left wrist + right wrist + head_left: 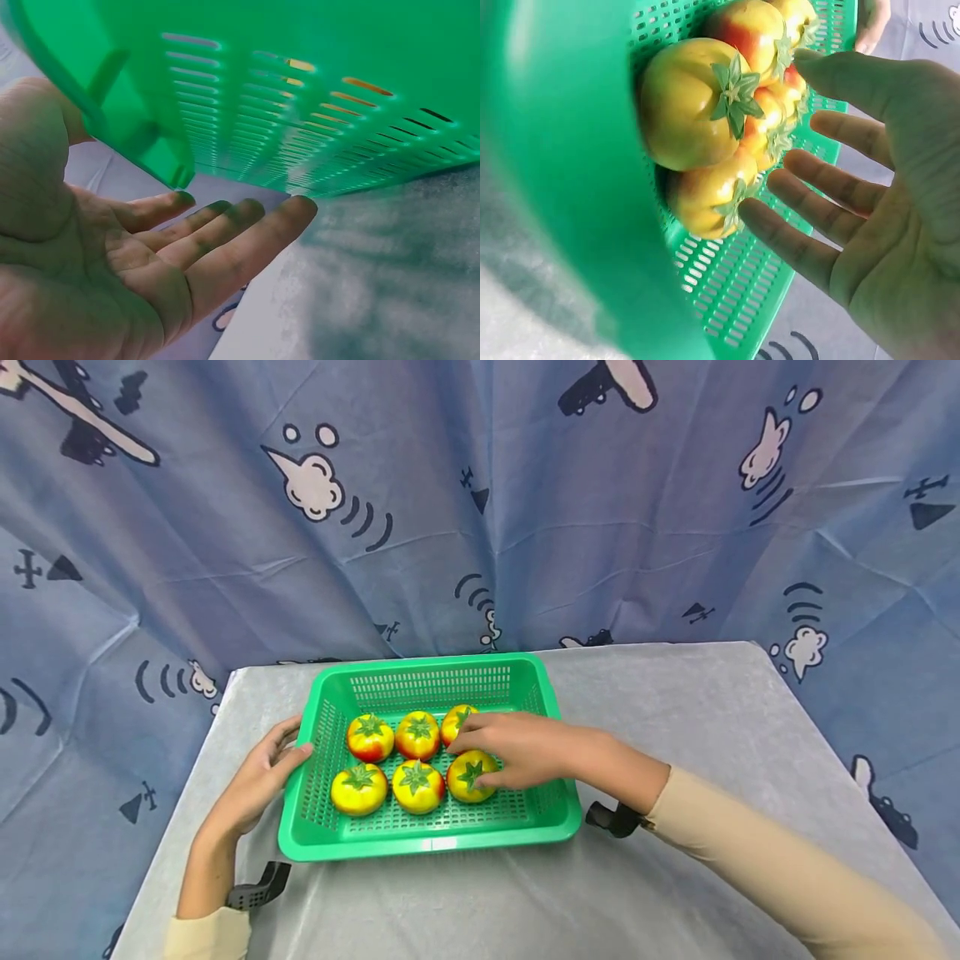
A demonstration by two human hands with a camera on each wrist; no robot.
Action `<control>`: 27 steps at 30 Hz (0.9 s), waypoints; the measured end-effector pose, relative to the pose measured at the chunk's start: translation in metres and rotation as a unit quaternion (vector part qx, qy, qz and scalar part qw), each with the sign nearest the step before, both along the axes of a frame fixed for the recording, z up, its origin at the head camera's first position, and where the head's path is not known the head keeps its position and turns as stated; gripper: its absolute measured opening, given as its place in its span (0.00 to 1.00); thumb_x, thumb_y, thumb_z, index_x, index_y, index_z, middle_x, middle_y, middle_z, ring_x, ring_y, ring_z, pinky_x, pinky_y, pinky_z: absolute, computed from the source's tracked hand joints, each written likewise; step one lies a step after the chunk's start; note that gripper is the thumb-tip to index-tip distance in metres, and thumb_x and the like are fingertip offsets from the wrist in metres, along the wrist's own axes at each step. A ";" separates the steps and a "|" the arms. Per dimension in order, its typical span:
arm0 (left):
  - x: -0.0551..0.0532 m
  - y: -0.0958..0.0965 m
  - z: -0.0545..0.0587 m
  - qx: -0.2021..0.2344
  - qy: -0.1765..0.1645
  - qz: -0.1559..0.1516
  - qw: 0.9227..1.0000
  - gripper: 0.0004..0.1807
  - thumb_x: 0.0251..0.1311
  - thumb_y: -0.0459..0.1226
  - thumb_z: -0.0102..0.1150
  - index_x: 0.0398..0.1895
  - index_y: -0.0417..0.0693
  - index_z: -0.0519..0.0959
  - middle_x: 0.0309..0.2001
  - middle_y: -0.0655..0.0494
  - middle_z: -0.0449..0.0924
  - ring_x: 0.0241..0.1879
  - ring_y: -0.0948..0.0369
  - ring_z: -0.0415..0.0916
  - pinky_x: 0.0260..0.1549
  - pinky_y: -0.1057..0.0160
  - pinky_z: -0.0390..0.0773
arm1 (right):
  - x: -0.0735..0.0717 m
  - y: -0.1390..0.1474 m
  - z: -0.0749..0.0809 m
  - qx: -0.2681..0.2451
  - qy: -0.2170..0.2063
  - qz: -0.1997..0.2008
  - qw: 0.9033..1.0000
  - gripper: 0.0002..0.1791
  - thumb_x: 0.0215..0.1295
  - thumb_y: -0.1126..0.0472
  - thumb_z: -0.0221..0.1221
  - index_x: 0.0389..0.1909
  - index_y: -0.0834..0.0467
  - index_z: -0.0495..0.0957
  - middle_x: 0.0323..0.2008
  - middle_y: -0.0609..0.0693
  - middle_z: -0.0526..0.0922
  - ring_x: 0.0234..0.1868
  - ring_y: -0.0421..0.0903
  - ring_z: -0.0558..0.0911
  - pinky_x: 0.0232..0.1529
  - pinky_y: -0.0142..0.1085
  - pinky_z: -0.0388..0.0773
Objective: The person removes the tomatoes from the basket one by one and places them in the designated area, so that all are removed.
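Note:
A green plastic basket point(360, 850) holds several yellow-and-red tomatoes with green star-shaped leaves, in two rows. My right hand point(517, 747) reaches over the basket's right side, its fingers spread over the tomatoes at the right end. It partly covers the front right tomato point(471, 777) and the back right tomato point(456, 725). In the right wrist view, that hand point(877, 202) has nothing in its grasp beside the tomatoes. At the left rim, my left hand point(258, 777) has its thumb against the basket. Its fingers point(240, 247) extend loosely outside the slotted wall.
The basket stands on a table with a pale grey cloth point(675, 718). A blue patterned curtain point(420, 568) hangs behind the table. Black straps point(618, 818) sit at the wrists, close to the basket's near corners.

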State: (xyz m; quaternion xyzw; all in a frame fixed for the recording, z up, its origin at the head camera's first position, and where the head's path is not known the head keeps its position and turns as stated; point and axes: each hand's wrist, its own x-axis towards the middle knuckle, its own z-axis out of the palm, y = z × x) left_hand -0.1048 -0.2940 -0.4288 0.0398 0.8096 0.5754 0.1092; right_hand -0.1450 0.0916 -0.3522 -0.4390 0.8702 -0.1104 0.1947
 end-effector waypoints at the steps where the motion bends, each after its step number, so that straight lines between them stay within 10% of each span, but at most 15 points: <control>1: 0.000 0.000 -0.001 0.000 -0.006 0.001 1.000 0.37 0.83 0.41 0.48 0.84 0.33 0.48 0.80 0.27 0.55 0.53 0.83 0.74 0.49 0.75 0.83 | 0.000 -0.003 0.000 0.004 0.000 0.003 1.000 0.29 0.71 0.51 0.69 0.70 0.50 0.78 0.70 0.51 0.77 0.71 0.51 0.77 0.74 0.50 0.77; 8: -0.002 -0.002 -0.005 0.028 -0.039 -0.014 0.999 0.35 0.85 0.43 0.45 0.83 0.34 0.50 0.75 0.30 0.62 0.50 0.75 0.80 0.47 0.69 0.87 | -0.003 -0.015 -0.005 0.025 -0.004 0.007 1.000 0.30 0.68 0.53 0.71 0.70 0.50 0.79 0.69 0.49 0.77 0.68 0.48 0.78 0.72 0.46 0.79; 15: -0.004 -0.006 -0.012 0.105 -0.070 -0.058 0.990 0.37 0.86 0.44 0.41 0.84 0.32 0.43 0.57 0.61 0.82 0.50 0.65 0.87 0.48 0.62 0.90 | -0.003 -0.022 -0.011 0.046 0.000 0.023 0.999 0.30 0.67 0.53 0.73 0.68 0.52 0.80 0.68 0.51 0.78 0.64 0.49 0.81 0.67 0.43 0.82; 27: -0.005 -0.008 -0.016 0.140 -0.088 -0.078 0.983 0.38 0.86 0.44 0.39 0.85 0.33 0.39 0.60 0.60 0.81 0.53 0.65 0.86 0.51 0.60 0.90 | -0.002 -0.026 -0.015 0.080 -0.001 0.027 0.996 0.30 0.64 0.54 0.75 0.67 0.49 0.81 0.62 0.49 0.81 0.58 0.47 0.81 0.65 0.43 0.83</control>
